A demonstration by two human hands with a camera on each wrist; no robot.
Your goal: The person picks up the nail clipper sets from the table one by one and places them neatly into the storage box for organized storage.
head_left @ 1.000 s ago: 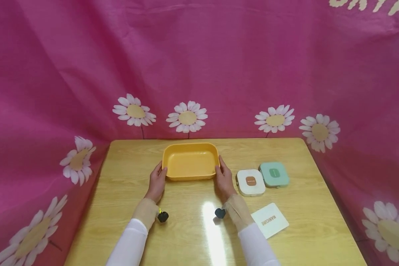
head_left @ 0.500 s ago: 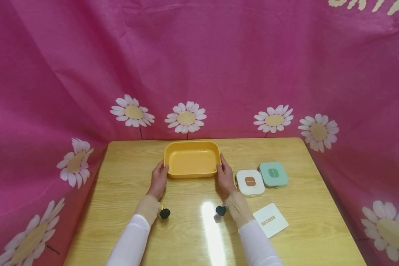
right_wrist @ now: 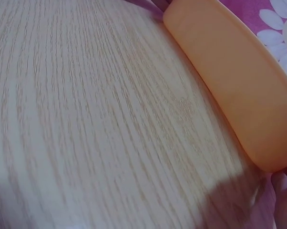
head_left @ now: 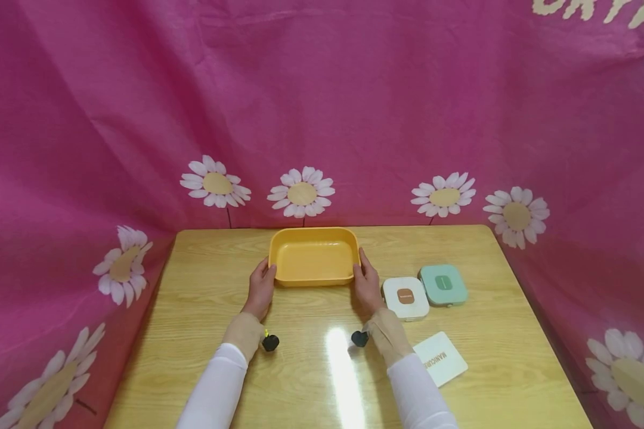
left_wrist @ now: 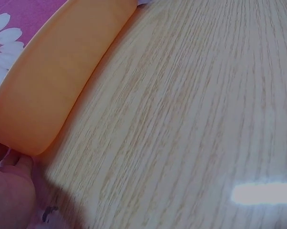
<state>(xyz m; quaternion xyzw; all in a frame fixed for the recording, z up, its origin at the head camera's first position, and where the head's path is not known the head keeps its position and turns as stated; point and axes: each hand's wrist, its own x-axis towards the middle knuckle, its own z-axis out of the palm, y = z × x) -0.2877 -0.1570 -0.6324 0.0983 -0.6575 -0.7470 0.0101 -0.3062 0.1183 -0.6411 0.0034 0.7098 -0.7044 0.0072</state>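
Along the left side hangs a pink curtain (head_left: 59, 149) printed with white daisies (head_left: 122, 264), and it runs on behind the desk (head_left: 204, 286) and down the right. Next comes the left sleeve (head_left: 214, 387), white, ending at a beige wrist wrap (head_left: 244, 333) with a small black device (head_left: 271, 342) on its inner side. Beyond it the left hand (head_left: 261, 292) grips the near left corner of a yellow tray (head_left: 315, 262), thumb toward the front and fingers round the end.

The tray lies lengthwise across the far part of the desk, left of its middle, open side up and close to the curtain. Whether its base rests on the wood or is slightly raised, I cannot tell. Nearer the person, a bright reflection (head_left: 344, 375) streaks the wood between the arms.

At the tray's right end, the right hand (head_left: 367, 286) holds the matching corner the same way, fingers along the outer wall. Just right of it sits a white box (head_left: 406, 298) with a brown label. Nearer the person is a flat white card (head_left: 441, 362) with brown lettering, partly covered by the right sleeve (head_left: 418, 393). A mint-green box (head_left: 443, 285) stands at the white box's far right corner.
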